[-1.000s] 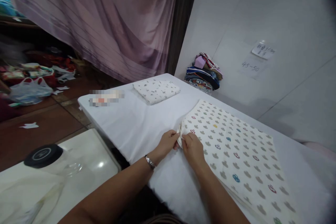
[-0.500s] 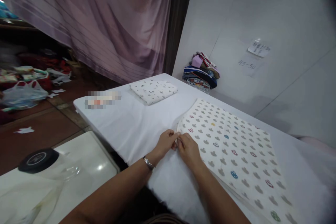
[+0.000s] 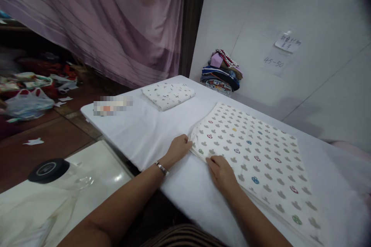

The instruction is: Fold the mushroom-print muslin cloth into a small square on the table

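A white cloth (image 3: 257,166) printed with grey bunny-like shapes and a few coloured figures lies flat and folded on the white-covered table (image 3: 139,131). Its near left corner is pinched by my left hand (image 3: 179,149), which wears a metal bracelet at the wrist. Farther along the same near edge, my right hand (image 3: 222,170) has its fingers closed on the cloth's border. My thumbs and fingertips hide the parts of the edge that they grip. Toward the far end of the table rests a smaller folded cloth (image 3: 169,95) with small dark prints, apart from both hands.
A blurred-out item (image 3: 111,106) is at the table's left corner. A pile of folded fabrics (image 3: 222,71) stands by the wall. At lower left, a white surface (image 3: 107,166) carries a round black object (image 3: 49,170). Bags (image 3: 29,102) and scraps lie on the floor.
My hands, close together at the cloth's corner before, are now apart. The right has slid along the edge toward me, and the corner lies spread out between them.
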Demonstrator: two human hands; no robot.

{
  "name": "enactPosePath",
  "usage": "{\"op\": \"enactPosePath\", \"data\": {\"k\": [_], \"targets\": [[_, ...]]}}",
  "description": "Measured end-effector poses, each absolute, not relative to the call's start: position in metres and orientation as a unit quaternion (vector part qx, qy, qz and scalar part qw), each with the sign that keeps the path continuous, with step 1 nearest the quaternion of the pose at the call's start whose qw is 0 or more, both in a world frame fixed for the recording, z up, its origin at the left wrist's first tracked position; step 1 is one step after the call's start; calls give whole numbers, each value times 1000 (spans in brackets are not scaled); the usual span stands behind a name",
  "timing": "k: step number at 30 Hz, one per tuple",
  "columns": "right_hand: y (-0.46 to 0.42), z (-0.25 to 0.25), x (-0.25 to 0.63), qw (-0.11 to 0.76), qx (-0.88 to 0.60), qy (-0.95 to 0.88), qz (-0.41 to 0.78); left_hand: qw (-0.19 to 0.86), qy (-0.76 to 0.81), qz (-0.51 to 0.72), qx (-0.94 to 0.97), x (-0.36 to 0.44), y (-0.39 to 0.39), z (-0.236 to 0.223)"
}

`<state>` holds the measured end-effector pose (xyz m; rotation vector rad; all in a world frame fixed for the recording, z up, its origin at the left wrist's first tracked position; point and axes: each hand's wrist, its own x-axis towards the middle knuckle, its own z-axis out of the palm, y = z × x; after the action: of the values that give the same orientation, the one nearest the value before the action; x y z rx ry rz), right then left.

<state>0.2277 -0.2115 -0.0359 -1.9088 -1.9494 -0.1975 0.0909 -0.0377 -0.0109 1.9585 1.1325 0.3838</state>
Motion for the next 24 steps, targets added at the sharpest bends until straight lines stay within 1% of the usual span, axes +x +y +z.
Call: {"op": "enactPosePath", "data": {"k": [5, 13, 19, 24], "targets": [[-212, -34, 226, 196, -686, -697, -66, 374, 453, 143, 796, 91, -37, -10], [-191, -21, 210, 190, -691, -697, -28, 350, 450, 127, 812, 93, -32, -15], [-178, -36, 197, 154, -667, -726, 73, 340, 452, 118, 816, 92, -28, -17], [-178, -41, 197, 155, -671, -720, 84, 325, 453, 108, 823, 98, -23, -11]]}}
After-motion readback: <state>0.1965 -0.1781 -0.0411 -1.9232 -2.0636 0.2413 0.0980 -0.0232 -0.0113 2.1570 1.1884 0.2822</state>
